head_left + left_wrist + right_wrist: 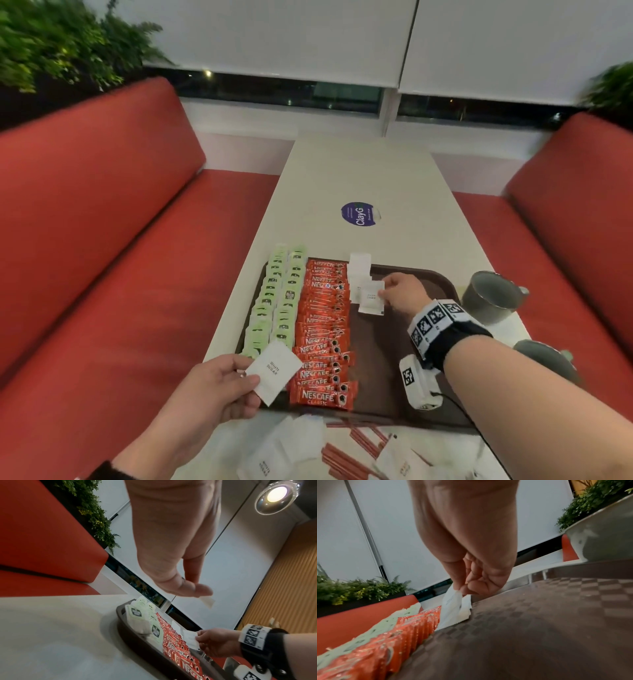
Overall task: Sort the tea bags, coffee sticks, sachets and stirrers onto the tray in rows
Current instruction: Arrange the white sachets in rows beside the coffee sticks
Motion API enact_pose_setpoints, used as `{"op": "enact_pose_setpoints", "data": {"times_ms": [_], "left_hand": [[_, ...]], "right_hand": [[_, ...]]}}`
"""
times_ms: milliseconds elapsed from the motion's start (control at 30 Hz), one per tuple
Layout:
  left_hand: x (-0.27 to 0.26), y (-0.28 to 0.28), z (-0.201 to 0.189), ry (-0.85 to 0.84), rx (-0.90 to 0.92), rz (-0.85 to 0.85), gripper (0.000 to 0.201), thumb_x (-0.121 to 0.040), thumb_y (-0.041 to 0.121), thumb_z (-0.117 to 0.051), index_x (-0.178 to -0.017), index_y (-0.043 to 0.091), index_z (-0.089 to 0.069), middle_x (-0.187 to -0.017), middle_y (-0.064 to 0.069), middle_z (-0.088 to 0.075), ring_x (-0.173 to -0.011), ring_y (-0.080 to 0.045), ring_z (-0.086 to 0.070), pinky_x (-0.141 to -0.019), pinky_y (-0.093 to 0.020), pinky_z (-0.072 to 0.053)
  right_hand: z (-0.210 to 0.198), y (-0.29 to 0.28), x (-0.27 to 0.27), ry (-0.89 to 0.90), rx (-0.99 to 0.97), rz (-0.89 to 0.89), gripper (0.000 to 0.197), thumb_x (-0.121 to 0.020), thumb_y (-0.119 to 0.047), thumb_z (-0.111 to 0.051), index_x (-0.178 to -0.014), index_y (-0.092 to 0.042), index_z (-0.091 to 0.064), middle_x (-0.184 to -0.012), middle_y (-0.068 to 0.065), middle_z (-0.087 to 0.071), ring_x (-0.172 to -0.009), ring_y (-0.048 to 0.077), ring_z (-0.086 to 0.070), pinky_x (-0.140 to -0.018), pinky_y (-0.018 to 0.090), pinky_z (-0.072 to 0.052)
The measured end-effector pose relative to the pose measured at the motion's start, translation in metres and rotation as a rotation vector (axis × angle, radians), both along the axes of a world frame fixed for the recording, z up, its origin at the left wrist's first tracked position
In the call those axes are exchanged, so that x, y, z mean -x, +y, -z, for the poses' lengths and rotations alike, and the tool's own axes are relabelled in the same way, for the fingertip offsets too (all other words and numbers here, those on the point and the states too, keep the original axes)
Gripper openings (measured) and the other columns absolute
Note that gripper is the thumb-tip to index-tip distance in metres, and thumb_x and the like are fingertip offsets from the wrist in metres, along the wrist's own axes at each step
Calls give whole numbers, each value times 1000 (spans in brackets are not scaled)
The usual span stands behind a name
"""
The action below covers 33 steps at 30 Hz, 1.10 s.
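Sugar sachet [371, 298] pinched in my right hand [404, 293], low over the far part of the brown tray [383, 342], just right of the red coffee sticks [323, 329]; my left hand [219, 387] grips another white sachet [274, 371] above the tray's near left corner

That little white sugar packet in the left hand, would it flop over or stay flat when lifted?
Probably mostly flat: the white sugar sachet sticks out past the left hand from a pinch at one corner without drooping. It looks light, held by fingertips alone. Its paper looks matte, so likely not slippery.
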<state>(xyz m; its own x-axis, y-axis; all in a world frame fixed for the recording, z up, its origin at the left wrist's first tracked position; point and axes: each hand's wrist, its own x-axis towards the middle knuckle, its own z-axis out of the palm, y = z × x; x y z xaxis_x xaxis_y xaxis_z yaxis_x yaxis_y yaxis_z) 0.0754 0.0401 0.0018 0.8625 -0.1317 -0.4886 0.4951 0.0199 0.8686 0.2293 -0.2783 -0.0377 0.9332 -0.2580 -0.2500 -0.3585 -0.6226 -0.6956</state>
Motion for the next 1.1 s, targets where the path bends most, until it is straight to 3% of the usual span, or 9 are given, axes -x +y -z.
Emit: {"op": "enact_pose_setpoints", "data": {"times_ms": [233,400,533,600,700,767,900,1000,1100], "left_hand": [[-13,-8,3,0,17,-120,14,-86,-12,-57,-99,-11,-60,-62,-20,-59,-47,-20,-59,-45,-27,-53],[-20,-14,6,-3,40,-126,13,-86,-13,-56,-99,-12,-57,-59,-22,-61,-46,-20,-60,-44,-27,-54],[-25,-24,4,-6,91,-147,9,-88,-12,-54,-94,-7,-57,-70,-25,-68,-53,-22,-67,-48,-25,-56],[-28,-30,3,-10,112,-137,8,-89,-11,-53,-95,-7,-56,-80,-26,-70,-61,-23,-70,-52,-24,-56],[-33,-41,2,-32,119,-130,11,-90,-7,-54,-100,-6,-54,-89,-25,-71,-70,-23,-71,-59,-25,-59],[-35,-52,0,-52,110,-109,11,-90,-6,-56,-100,-4,-55,-89,-22,-72,-72,-23,-72,-61,-24,-59],[-34,-70,-2,-75,65,-47,15,-88,-2,-60,-101,4,-58,-86,-15,-74,-80,-22,-73,-68,-24,-58],[-33,-69,-4,-58,51,-46,20,-84,3,-68,-101,7,-60,-87,-17,-73,-83,-23,-72,-71,-27,-58],[-30,-58,-4,-67,11,-32,17,-84,7,-69,-99,7,-61,-88,-14,-74,-87,-24,-72,-75,-30,-57]], "right_hand": [[19,10,-30,108,62,-18,21,-83,-2,-60,-69,-18,-56,-73,3,-60,-73,20,-58,-66,30,-51],[21,12,-35,133,102,-2,14,-81,-3,-60,-87,-15,-58,-92,8,-67,-84,24,-68,-79,38,-58],[4,15,-21,-11,118,89,14,-88,-15,-60,-102,-13,-60,-97,1,-61,-93,20,-60,-78,28,-48],[-14,26,3,-104,1,35,13,-90,-21,-58,-99,-13,-63,-95,-2,-63,-89,17,-58,-73,25,-42],[-33,59,58,-25,-451,-199,16,-84,-36,-67,-89,-21,-70,-90,-2,-72,-87,17,-67,-77,30,-51],[-31,78,85,7,-576,-303,26,-75,-41,-73,-90,-20,-72,-94,2,-73,-89,20,-69,-82,37,-54],[-22,91,98,-69,-653,-234,18,-83,-23,-67,-98,-14,-71,-100,7,-73,-95,28,-69,-88,48,-54],[-19,77,85,-75,-656,-161,16,-90,-16,-59,-102,-17,-69,-102,5,-73,-95,24,-69,-82,40,-55],[-15,47,62,-73,-532,23,12,-91,-6,-57,-93,-13,-67,-99,9,-72,-85,21,-67,-63,27,-49]]}}
